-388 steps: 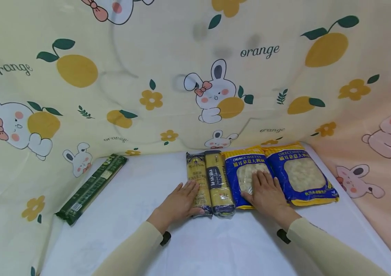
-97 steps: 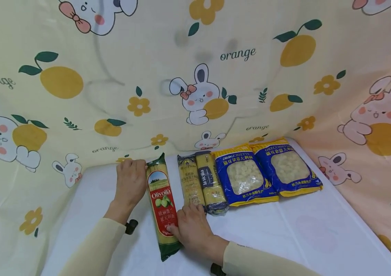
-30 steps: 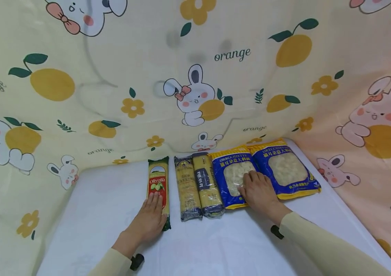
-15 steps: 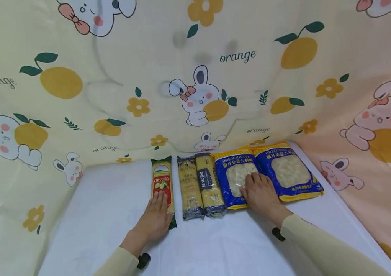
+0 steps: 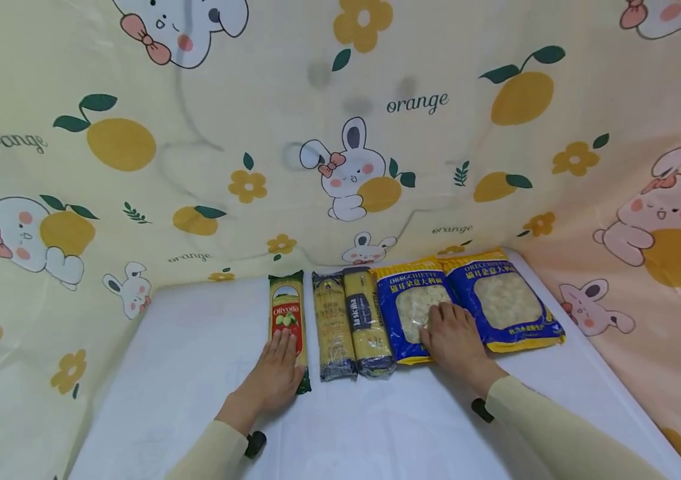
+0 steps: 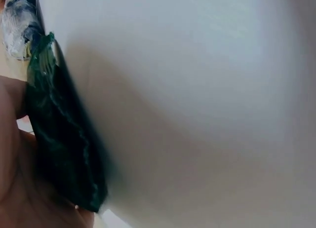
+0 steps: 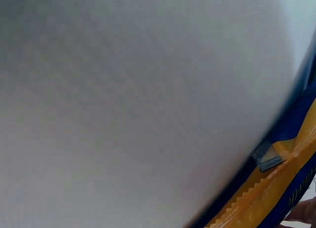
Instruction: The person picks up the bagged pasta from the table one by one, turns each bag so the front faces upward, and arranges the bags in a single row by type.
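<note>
My left hand (image 5: 273, 375) lies on the lower part of a spaghetti pack (image 5: 285, 308) with a red Olivoilà label, fingers extended along it. In the left wrist view, the pack's dark green end (image 6: 64, 134) shows beside the thumb and palm. My right hand (image 5: 457, 341) rests on the nearer blue-and-yellow orecchiette bag (image 5: 415, 303), its fingers slightly bent on the clear window. That bag's yellow crimped edge (image 7: 254, 196) appears in the right wrist view. Between the hands lie a gold pasta pack (image 5: 334, 327) and a la Sicilia pasta pack (image 5: 369, 327), side by side.
A second orecchiette bag (image 5: 508, 303) lies at the right end of the row, touching the first. All packs lie on a white-covered table (image 5: 196, 347). Behind it hangs a cream curtain (image 5: 292, 87) printed with rabbits and oranges.
The Olivoilà pack, earlier slanted at far left with its green side up, was gripped by both hands and now lies label up beside the row. Over the last second the hands barely moved.
</note>
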The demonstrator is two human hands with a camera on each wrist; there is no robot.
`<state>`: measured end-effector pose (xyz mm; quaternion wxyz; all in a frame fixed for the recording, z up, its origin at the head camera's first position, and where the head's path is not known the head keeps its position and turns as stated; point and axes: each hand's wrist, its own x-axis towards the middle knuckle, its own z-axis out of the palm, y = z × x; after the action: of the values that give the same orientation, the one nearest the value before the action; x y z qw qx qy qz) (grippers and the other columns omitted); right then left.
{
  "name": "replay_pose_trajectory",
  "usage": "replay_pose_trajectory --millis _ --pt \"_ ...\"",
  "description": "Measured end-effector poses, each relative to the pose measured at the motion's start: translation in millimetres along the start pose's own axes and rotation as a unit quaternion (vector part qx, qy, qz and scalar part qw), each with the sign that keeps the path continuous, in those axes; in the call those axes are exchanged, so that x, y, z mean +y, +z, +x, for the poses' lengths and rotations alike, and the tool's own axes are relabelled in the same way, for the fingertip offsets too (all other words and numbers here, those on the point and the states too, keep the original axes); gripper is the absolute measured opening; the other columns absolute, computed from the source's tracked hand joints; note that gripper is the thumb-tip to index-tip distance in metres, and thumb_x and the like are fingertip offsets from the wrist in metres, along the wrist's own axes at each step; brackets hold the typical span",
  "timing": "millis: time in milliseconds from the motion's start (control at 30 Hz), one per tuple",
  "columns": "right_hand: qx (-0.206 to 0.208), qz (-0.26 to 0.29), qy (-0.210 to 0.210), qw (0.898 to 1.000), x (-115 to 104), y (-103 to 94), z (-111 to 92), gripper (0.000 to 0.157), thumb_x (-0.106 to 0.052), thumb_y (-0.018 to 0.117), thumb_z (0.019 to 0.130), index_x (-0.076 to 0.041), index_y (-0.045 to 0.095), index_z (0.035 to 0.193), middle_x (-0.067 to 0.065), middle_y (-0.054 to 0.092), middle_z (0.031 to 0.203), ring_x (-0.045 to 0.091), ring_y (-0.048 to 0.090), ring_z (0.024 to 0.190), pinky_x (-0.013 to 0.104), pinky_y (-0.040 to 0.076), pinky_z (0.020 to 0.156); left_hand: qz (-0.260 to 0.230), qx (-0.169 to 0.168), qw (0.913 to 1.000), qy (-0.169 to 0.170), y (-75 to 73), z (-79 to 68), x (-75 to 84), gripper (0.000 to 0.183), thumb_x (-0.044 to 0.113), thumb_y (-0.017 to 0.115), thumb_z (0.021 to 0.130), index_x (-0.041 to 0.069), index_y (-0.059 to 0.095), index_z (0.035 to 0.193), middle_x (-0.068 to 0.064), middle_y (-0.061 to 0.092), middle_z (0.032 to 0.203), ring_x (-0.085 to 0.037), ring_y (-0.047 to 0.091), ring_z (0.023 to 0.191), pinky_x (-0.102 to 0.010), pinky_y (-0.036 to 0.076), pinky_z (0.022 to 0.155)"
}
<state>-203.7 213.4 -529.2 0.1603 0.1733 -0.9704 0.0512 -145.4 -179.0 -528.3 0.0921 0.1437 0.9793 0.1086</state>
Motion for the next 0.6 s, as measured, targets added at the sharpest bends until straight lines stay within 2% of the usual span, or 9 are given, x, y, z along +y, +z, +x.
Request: replay_pose_trajectory --millis 100,267,467,600 --pt "0.003 -0.005 0.004 1.000 0.7 -1.7 -1.6 0.042 -0.032 0.065 0.103 0.007 0.058 0.117 0.029 0.060 0.122 0.051 0.057 0.120 0.067 0.045 0.105 -0.011 0.002 0.9999 0.007 0.8 3.0 -0.3 0.073 0.039 0.045 0.112 -0.006 0.022 0.165 -0.025 0.015 0.174 -0.041 0.012 0.163 -0.057 0.016 0.131" --pt "-0.004 0.007 0.010 1.000 0.3 -4.8 -1.3 0.041 -0.030 0.065 0.104 0.007 0.058 0.120 0.029 0.060 0.125 0.051 0.058 0.121 0.068 0.045 0.105 -0.025 0.016 0.9996 0.000 0.0 2.0 0.4 0.074 0.041 0.049 0.111 -0.006 0.025 0.164 -0.025 0.018 0.174 -0.040 0.015 0.163 -0.057 0.018 0.131" --pt "-0.033 0.040 0.032 0.998 -5.3 -13.5 1.7 0.035 -0.027 0.071 0.100 0.004 0.062 0.114 0.028 0.060 0.127 0.052 0.058 0.123 0.068 0.046 0.105 -0.062 0.033 0.9975 -0.007 -5.7 -4.2 -6.9 0.072 0.042 0.058 0.108 -0.003 0.038 0.161 -0.021 0.032 0.171 -0.038 0.022 0.162 -0.055 0.026 0.129" --pt "-0.031 0.066 0.045 0.996 -19.2 -20.3 1.0 0.045 -0.029 0.074 0.099 0.006 0.063 0.123 0.028 0.062 0.130 0.051 0.057 0.126 0.067 0.044 0.108 -0.086 0.063 0.9941 -0.019 -13.5 -11.6 -6.9 0.068 0.037 0.064 0.106 0.000 0.044 0.158 -0.019 0.042 0.166 -0.039 0.031 0.158 -0.057 0.030 0.126"
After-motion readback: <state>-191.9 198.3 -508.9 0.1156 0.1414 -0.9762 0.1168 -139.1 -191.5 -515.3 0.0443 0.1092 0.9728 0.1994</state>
